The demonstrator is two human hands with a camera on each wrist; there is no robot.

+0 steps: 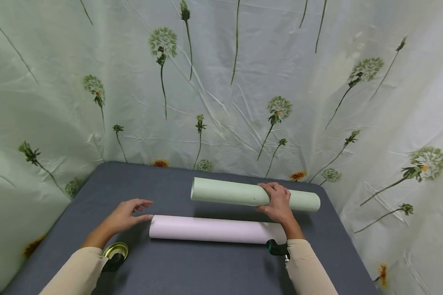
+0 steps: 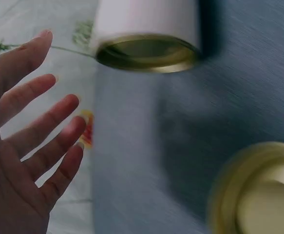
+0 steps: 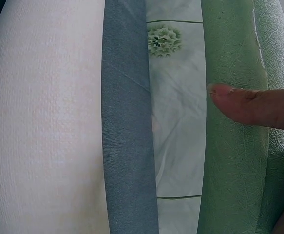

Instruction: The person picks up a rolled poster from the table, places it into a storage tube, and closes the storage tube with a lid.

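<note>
A pale green wallpaper roll [image 1: 227, 191] is held just above the table, its shadow below. My right hand [image 1: 278, 203] grips it right of its middle, fingers over the far side and thumb [image 3: 239, 105] on the near side; its loose edge shows in the right wrist view. Nearer me lies a pinkish-white textured roll [image 1: 214, 229], parallel to the green one. Beyond its left end is my left hand [image 1: 124, 216], fingers spread and holding nothing; the left wrist view shows a gap between them. That end shows a gold-coloured rim [image 2: 149, 51].
A round gold-coloured object [image 1: 123, 248], blurred in the left wrist view, sits under my left wrist. The dark grey table [image 1: 192, 268] has a flower-printed curtain [image 1: 221, 94] along its back and sides.
</note>
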